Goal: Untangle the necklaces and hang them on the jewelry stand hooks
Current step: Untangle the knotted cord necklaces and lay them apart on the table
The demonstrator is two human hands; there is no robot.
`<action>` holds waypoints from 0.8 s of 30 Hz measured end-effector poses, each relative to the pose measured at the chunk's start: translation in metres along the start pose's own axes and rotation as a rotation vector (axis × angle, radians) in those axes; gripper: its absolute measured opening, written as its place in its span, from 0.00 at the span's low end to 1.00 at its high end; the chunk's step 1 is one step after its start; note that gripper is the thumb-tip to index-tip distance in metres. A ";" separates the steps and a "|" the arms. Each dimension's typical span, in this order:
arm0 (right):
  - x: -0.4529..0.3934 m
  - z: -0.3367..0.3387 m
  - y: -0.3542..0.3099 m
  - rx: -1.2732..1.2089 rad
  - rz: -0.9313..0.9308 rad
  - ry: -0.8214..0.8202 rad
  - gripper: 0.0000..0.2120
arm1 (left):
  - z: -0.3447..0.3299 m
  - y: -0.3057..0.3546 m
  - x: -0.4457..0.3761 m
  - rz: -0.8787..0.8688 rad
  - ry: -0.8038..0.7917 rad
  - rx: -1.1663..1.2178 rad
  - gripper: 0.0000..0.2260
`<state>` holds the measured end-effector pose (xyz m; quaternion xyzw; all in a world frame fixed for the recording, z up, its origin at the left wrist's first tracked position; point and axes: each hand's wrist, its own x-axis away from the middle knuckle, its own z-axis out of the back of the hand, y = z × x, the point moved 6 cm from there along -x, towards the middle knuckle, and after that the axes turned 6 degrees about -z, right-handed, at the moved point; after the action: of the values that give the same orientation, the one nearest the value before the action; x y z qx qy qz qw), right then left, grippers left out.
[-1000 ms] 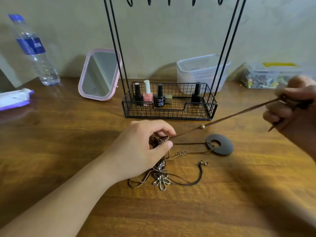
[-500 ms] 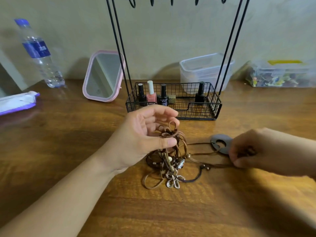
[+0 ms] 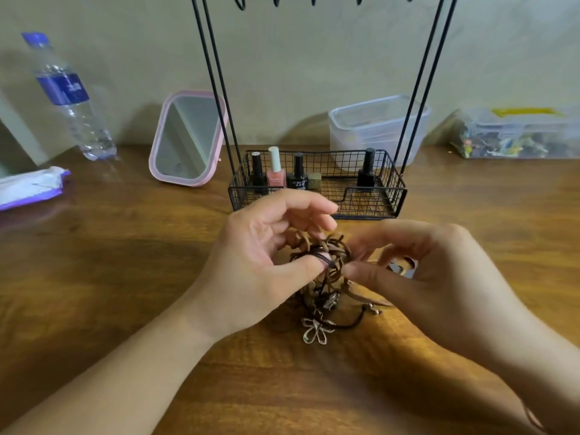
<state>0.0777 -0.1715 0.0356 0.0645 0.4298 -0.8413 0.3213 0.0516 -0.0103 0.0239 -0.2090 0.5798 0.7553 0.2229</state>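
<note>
The wooden table [image 3: 110, 277] fills the lower two thirds of the frame. At the upper centre the black wire jewelry stand [image 3: 317, 183] is set, its basket base loaded with nail polish bottles [image 3: 275, 171]; its hooks [image 3: 276, 0] are cut off by the top edge, and nothing is seen hanging from them. A pink-framed mirror [image 3: 188, 139] is propped just left of the stand, a water bottle [image 3: 67, 95] stands at the upper left, and a clear plastic container [image 3: 376, 127] is placed behind the stand on the right.

At the centre of the frame the left hand [image 3: 251, 271] is raised just above the table with the tangled necklaces [image 3: 320, 259] looped over it — a dark cord is caught across the thumb tip, and the fingers are loosely curled behind the bundle. The right hand [image 3: 433, 277] is brought in from the right, thumb and forefinger closed towards a strand at the edge of the knot; whether a strand is actually pinched cannot be told. A flower pendant [image 3: 315, 331] is laid on the table directly below the bundle.

The untangling is judged to be at an early stage. The step is best done by one cord being singled out and eased loose — not pulled hard, since a tug would likely tighten the knot. The bundle should be kept slack by the left hand, and the pendants watched for snagging.
</note>
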 end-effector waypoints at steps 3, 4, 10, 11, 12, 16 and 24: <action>-0.002 -0.006 0.010 -0.179 -0.066 -0.099 0.02 | 0.000 0.001 0.000 -0.011 -0.015 0.023 0.19; -0.002 -0.009 0.012 -0.273 -0.080 -0.154 0.01 | 0.000 0.001 0.000 -0.011 -0.020 0.027 0.19; -0.003 -0.006 0.015 -0.371 -0.066 -0.183 0.11 | 0.000 -0.001 0.001 0.008 -0.056 0.049 0.13; -0.003 -0.006 0.016 -0.362 -0.064 -0.167 0.12 | -0.001 -0.001 0.002 0.010 -0.066 0.058 0.12; -0.003 -0.008 0.017 -0.344 -0.060 -0.159 0.13 | -0.002 0.000 0.002 0.010 -0.075 0.061 0.11; -0.001 -0.013 0.010 -0.431 -0.035 -0.187 0.04 | -0.002 0.000 0.001 0.004 -0.070 0.077 0.14; 0.003 -0.009 0.001 -0.325 0.036 -0.156 0.06 | -0.004 0.006 0.001 -0.001 -0.106 0.166 0.14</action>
<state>0.0744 -0.1659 0.0282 -0.0462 0.5326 -0.7573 0.3752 0.0481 -0.0157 0.0270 -0.1499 0.6277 0.7146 0.2699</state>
